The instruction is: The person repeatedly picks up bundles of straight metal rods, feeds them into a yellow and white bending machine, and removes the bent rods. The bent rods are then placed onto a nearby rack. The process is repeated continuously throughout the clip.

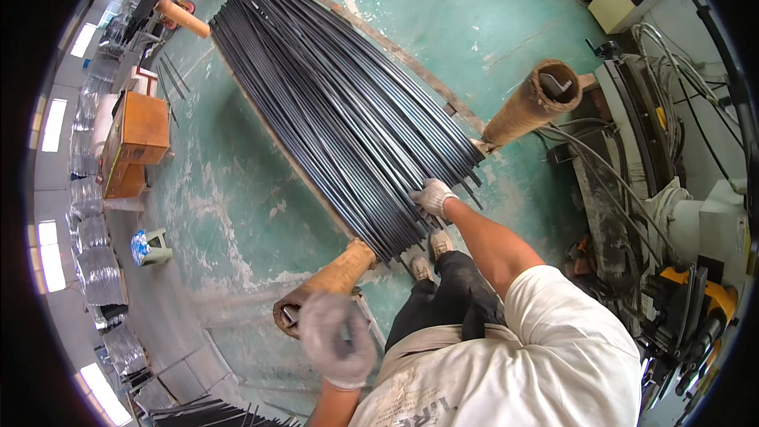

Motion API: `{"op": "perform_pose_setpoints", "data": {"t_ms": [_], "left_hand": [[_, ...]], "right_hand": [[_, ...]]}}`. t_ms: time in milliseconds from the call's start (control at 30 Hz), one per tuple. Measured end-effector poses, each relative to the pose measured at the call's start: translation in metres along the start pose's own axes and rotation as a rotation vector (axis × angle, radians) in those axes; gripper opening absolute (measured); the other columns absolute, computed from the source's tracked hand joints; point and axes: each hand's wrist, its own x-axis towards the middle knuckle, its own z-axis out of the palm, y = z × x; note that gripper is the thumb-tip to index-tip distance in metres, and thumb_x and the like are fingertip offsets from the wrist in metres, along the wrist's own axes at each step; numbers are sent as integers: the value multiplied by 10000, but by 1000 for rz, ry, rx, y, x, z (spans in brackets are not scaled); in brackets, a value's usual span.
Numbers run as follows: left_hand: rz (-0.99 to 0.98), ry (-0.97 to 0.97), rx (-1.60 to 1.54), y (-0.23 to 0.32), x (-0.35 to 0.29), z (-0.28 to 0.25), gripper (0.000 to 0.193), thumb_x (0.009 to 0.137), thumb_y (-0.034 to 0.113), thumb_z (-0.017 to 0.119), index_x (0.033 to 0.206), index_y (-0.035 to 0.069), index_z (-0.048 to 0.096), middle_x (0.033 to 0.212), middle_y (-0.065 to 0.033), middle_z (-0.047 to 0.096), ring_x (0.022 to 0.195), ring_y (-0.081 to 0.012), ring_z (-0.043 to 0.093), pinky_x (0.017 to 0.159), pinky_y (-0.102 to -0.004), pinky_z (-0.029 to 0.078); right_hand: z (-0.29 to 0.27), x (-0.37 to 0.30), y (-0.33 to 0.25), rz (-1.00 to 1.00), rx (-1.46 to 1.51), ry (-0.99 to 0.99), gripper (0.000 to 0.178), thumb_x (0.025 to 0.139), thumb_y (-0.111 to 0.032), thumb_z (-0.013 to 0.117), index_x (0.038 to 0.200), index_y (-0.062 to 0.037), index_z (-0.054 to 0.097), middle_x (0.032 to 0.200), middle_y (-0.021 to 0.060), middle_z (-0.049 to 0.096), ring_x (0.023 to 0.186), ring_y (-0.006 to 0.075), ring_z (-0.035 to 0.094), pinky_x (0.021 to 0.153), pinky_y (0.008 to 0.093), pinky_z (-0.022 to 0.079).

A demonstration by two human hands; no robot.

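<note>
A wide layer of long black rods runs away from me toward the far left. My right hand, in a whitish knit glove, is at the near end of the layer. Its fingers curl down onto a black rod, and the fingertips are partly hidden. My left hand, gloved too, is raised apart from the rods at the lower left. Motion smears it, so its fingers cannot be made out. Just beyond it stands a brown cardboard tube at the near left corner of the layer.
Another thick cardboard tube rises at the right corner. Machinery with cables stands along the right side. To the left are a cardboard box and a small stool. More dark rods lie at the lower left.
</note>
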Motion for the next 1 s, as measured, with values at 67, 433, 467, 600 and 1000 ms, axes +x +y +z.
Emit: {"op": "perform_pose_setpoints", "data": {"t_ms": [67,433,467,600,1000], "left_hand": [[-8,-128,-74,13,-18,3,187,921,-47,732,1102,-15,702,1007,-149,747,976,-300,741,967,-425,588],[-1063,-504,-948,-83,-109,134,258,1097,270,676,1218,41,676,1058,-71,735,940,-204,730,847,-370,606],[-1102,-561,-1101,-98,-116,160,348,1112,363,669,1275,56,645,1110,-82,732,968,-218,728,854,-395,612],[-1255,-617,-1490,-87,-83,219,538,1093,554,645,1260,43,635,1172,-131,745,1091,-346,700,1040,-548,545],[-1393,-672,-1592,129,-87,192,178,1086,173,620,944,74,665,820,-76,653,778,-251,620,870,-457,550]], "right_hand": [[2,-35,-29,13,-92,-1,570,1084,-437,695,1316,78,618,877,184,759,726,297,755,672,469,604],[28,-386,117,217,-388,243,652,1027,-607,663,1211,6,785,1108,318,773,1097,474,754,960,526,583],[35,-436,124,332,-367,301,637,1002,-626,682,1209,-36,803,1124,293,784,1093,456,760,963,524,588],[81,-594,205,521,-516,552,469,915,-546,801,985,-84,769,922,210,785,933,442,764,837,528,599],[73,-728,421,421,-682,1192,108,742,-146,738,768,-103,642,793,163,688,808,417,694,725,538,559]]}}
